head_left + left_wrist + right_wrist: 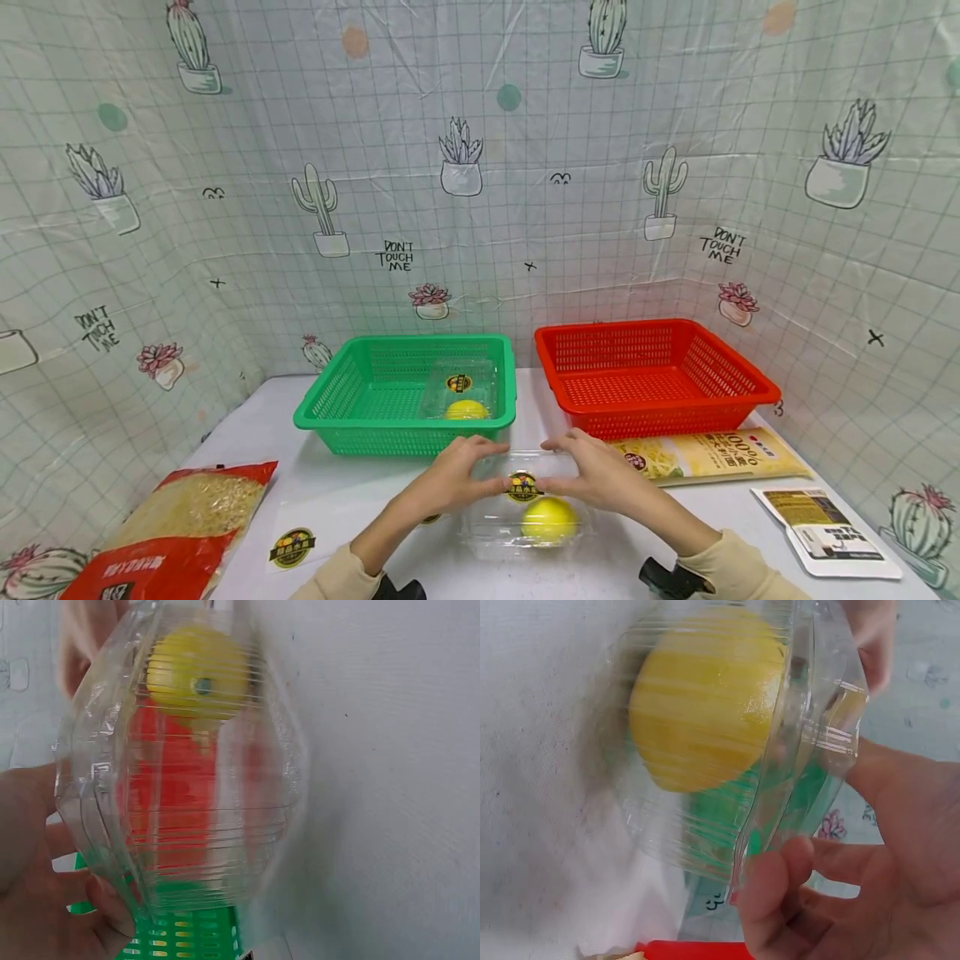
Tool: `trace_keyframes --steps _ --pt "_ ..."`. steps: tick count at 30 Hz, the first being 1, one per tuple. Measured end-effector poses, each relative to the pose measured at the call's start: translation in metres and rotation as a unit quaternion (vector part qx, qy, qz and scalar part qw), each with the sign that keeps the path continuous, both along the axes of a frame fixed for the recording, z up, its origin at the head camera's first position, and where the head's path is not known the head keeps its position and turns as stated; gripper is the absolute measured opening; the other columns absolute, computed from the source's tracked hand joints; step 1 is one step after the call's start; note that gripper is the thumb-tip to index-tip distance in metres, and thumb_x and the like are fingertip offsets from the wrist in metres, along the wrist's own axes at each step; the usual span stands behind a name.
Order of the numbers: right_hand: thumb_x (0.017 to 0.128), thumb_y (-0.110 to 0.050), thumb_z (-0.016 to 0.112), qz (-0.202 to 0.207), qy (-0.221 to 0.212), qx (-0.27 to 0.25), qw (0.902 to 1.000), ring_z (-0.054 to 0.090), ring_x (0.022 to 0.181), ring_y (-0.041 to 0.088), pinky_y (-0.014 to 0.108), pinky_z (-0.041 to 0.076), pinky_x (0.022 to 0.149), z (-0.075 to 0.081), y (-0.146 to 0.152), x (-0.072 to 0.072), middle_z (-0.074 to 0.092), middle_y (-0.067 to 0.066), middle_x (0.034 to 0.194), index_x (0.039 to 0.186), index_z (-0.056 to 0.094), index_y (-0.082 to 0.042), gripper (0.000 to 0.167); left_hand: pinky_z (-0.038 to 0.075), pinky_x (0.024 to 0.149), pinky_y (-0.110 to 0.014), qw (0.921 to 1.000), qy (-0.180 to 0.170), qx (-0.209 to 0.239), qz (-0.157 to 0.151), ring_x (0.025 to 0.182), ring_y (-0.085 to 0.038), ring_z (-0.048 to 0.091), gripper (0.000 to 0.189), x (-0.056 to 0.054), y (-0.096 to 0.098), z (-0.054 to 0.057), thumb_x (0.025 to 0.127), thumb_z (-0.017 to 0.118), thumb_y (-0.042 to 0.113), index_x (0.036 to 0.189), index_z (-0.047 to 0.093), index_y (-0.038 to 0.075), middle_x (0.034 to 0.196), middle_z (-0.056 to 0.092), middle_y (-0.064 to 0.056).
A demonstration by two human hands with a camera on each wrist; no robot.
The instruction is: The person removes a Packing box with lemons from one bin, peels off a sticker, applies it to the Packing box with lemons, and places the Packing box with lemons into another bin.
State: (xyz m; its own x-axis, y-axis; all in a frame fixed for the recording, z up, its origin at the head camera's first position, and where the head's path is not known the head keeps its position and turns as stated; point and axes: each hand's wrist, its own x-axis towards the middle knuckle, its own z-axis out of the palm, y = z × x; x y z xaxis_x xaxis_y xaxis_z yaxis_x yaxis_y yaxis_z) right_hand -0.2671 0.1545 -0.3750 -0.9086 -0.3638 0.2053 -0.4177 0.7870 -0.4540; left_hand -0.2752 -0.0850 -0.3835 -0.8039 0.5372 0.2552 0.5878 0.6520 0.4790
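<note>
A clear plastic clamshell box (491, 523) with a round black-and-gold sticker (522, 486) on its lid is at the front middle of the table. Inside it lies a lemon (550, 522), toward the right end; the right wrist view shows the lemon (709, 701) large through the ribbed wall. My left hand (452, 477) grips the box's left side, thumb over the lid and fingers curled at the rim. On the opposite side my right hand (602, 478) holds the rim likewise, its fingertips (769, 881) bent against the edge.
Behind stands a green basket (408, 423) holding another clear box (437, 392) with a lemon. A red basket (660, 408) is right of it, a yellow pasta packet (720, 454) before it. A pouch (825, 529) lies right, a red bag (176, 525) and sticker sheet (292, 548) left.
</note>
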Motion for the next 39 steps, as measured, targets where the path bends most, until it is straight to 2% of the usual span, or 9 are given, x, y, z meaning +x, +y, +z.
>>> trace_keyframes --steps 4,8,15,19,24,27,30,34,39 --pt "0.074 -0.057 0.078 -0.007 -0.007 0.009 0.9999 0.065 0.097 0.025 0.049 0.055 0.08 0.0 -0.003 0.003 0.062 0.008 0.117 0.126 0.065 -0.011 0.071 0.048 0.095 -0.049 0.9995 -0.029 -0.007 0.009 0.121 -0.03 0.05 0.065 0.003 0.001 0.002 0.086 0.071 0.047 0.137 0.058 0.008 0.137 0.057 -0.012" --pt "0.073 -0.063 0.076 -0.012 -0.004 0.022 0.9997 0.065 0.092 0.024 0.047 0.055 0.077 0.001 -0.005 0.005 0.061 0.008 0.117 0.128 0.064 -0.012 0.076 0.049 0.094 -0.048 0.9995 -0.026 -0.011 0.016 0.122 -0.028 0.05 0.069 0.005 0.003 0.002 0.085 0.071 0.051 0.137 0.058 0.008 0.138 0.057 -0.012" --pt "0.079 -0.049 0.078 -0.002 0.003 -0.001 1.0 0.064 0.105 0.03 0.054 0.053 0.087 0.0 -0.003 0.0 0.063 0.01 0.117 0.122 0.067 -0.009 0.059 0.048 0.094 -0.045 0.9998 -0.013 -0.009 0.014 0.117 -0.025 0.052 0.062 0.004 0.001 0.001 0.087 0.07 0.046 0.135 0.06 0.007 0.134 0.06 -0.01" --pt "0.08 -0.045 0.078 -0.017 0.022 -0.005 0.9996 0.065 0.102 0.026 0.049 0.054 0.087 -0.003 -0.004 -0.004 0.067 0.006 0.112 0.112 0.069 -0.013 0.047 0.048 0.093 -0.044 0.9997 0.014 0.006 0.019 0.112 -0.025 0.055 0.052 0.002 0.003 -0.002 0.089 0.07 0.04 0.129 0.064 0.008 0.127 0.064 -0.009" --pt "0.079 -0.047 0.078 -0.036 0.038 0.005 0.9986 0.067 0.096 0.023 0.042 0.055 0.079 -0.006 -0.008 -0.006 0.067 0.005 0.107 0.105 0.069 -0.015 0.043 0.049 0.079 -0.032 0.9961 0.074 0.01 0.046 0.097 -0.02 0.057 0.038 0.001 0.008 -0.007 0.09 0.069 0.033 0.12 0.069 0.01 0.115 0.069 -0.006" --pt "0.079 -0.048 0.078 -0.038 0.041 0.011 0.9984 0.066 0.094 0.023 0.042 0.055 0.078 -0.005 -0.009 -0.006 0.067 0.005 0.106 0.105 0.069 -0.015 0.043 0.047 0.076 -0.029 0.9952 0.082 0.007 0.054 0.094 -0.019 0.056 0.037 0.001 0.01 -0.007 0.091 0.068 0.033 0.119 0.07 0.01 0.113 0.069 -0.005" --pt "0.079 -0.047 0.078 -0.028 0.036 0.008 0.9989 0.066 0.098 0.024 0.045 0.055 0.083 -0.004 -0.007 -0.005 0.067 0.006 0.109 0.108 0.068 -0.014 0.045 0.049 0.081 -0.034 0.9973 0.06 0.005 0.043 0.1 -0.021 0.057 0.041 0.001 0.008 -0.005 0.09 0.069 0.035 0.123 0.068 0.009 0.117 0.068 -0.007" --pt "0.078 -0.049 0.078 -0.004 0.012 -0.001 0.9999 0.065 0.103 0.027 0.05 0.054 0.087 -0.001 -0.002 -0.002 0.065 0.008 0.114 0.117 0.067 -0.012 0.055 0.048 0.092 -0.045 0.9998 0.003 0.002 0.019 0.115 -0.027 0.054 0.056 0.001 0.002 0.0 0.087 0.072 0.042 0.131 0.063 0.009 0.13 0.062 -0.011" --pt "0.075 -0.059 0.076 0.006 -0.023 0.002 0.9997 0.063 0.099 0.026 0.051 0.054 0.082 0.001 0.002 0.002 0.061 0.008 0.118 0.128 0.063 -0.013 0.072 0.048 0.095 -0.05 0.9994 -0.032 0.008 0.009 0.122 -0.028 0.05 0.065 0.005 0.0 0.001 0.084 0.072 0.049 0.136 0.06 0.01 0.138 0.057 -0.012"
